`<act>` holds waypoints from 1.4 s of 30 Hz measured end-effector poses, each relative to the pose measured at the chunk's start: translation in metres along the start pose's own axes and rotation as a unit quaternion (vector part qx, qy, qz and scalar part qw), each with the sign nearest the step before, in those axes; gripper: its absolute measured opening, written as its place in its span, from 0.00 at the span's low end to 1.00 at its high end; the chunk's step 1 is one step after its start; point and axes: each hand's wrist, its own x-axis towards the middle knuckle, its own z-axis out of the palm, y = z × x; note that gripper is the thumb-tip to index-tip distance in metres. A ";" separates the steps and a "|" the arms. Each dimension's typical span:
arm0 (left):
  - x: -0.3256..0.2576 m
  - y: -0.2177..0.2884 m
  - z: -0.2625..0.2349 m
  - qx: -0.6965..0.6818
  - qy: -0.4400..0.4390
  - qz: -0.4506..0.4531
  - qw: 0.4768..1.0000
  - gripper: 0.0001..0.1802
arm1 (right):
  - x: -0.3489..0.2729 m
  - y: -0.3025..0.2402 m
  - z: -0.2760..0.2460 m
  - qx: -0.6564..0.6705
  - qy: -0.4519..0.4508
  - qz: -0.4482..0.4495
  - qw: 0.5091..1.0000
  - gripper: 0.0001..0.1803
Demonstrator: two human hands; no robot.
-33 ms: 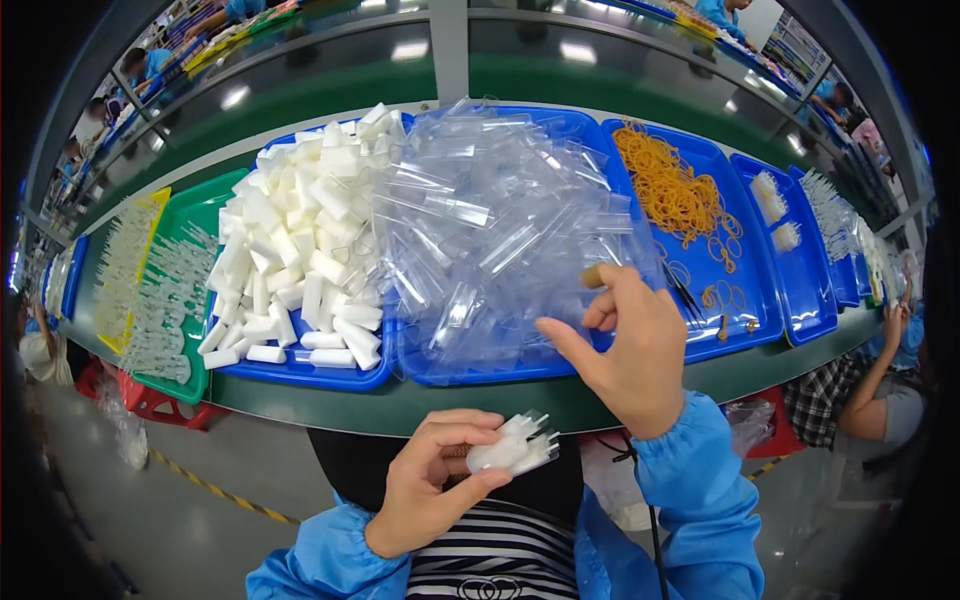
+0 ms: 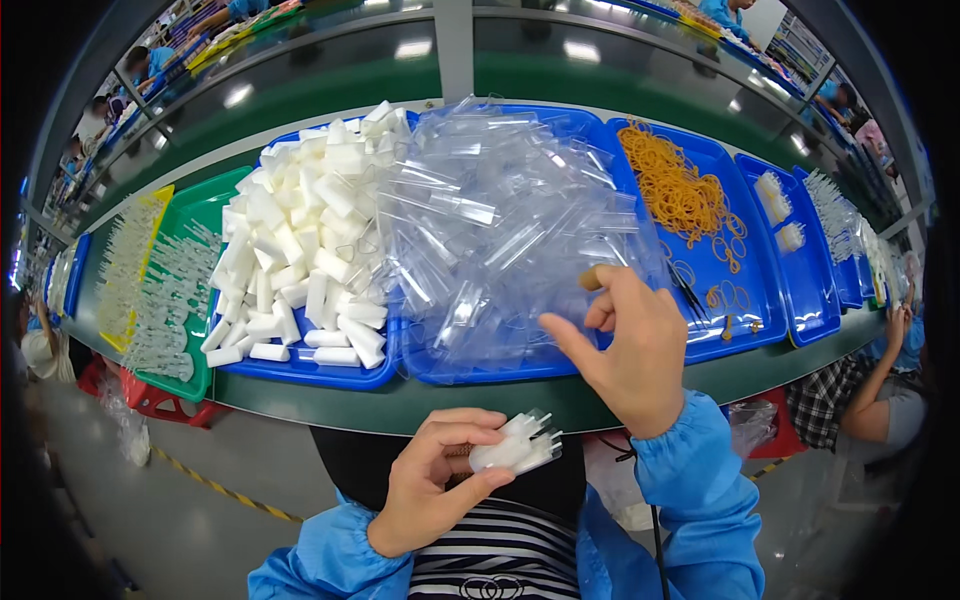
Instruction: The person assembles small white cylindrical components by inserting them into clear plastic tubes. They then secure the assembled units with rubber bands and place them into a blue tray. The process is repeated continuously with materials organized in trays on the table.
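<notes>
My left hand (image 2: pixel 435 485) is held close to my body, shut on a small bundle of white tubes in a clear sleeve (image 2: pixel 515 447). My right hand (image 2: pixel 632 350) is raised over the front edge of a blue tray (image 2: pixel 480 370). Its thumb is spread and its fingertips touch the heap of clear plastic sleeves (image 2: pixel 500 225) in that tray. I see nothing gripped between its fingers. Just left of the heap, a pile of white tubes (image 2: pixel 300 250) fills another blue tray (image 2: pixel 300 375).
Orange rubber bands (image 2: pixel 680 190) lie in a blue tray to the right, with more blue trays (image 2: pixel 800 300) beyond. A green tray (image 2: pixel 200 215) and a yellow tray (image 2: pixel 160 195) of clear parts sit at the left. A green conveyor (image 2: pixel 350 85) runs behind. Another person (image 2: pixel 880 390) sits to my right.
</notes>
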 end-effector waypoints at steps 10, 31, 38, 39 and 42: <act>-0.004 -0.002 -0.002 0.018 0.027 0.015 0.999 0.18 | -0.022 -0.011 -0.015 0.450 -0.005 0.151 0.880 0.27; -0.009 0.007 0.005 0.119 0.093 0.067 0.986 0.13 | -0.059 -0.025 0.005 0.367 -0.052 -0.058 0.927 0.18; -0.005 0.005 0.003 0.137 0.114 0.048 0.983 0.11 | -0.055 -0.024 -0.004 0.388 -0.152 0.016 0.909 0.15; -0.004 0.004 0.005 0.132 0.119 0.043 0.983 0.10 | -0.055 -0.024 -0.003 0.378 -0.142 0.003 0.915 0.15; -0.004 0.001 0.006 0.139 0.129 0.040 0.981 0.10 | -0.058 -0.030 0.001 0.328 -0.083 -0.020 0.941 0.16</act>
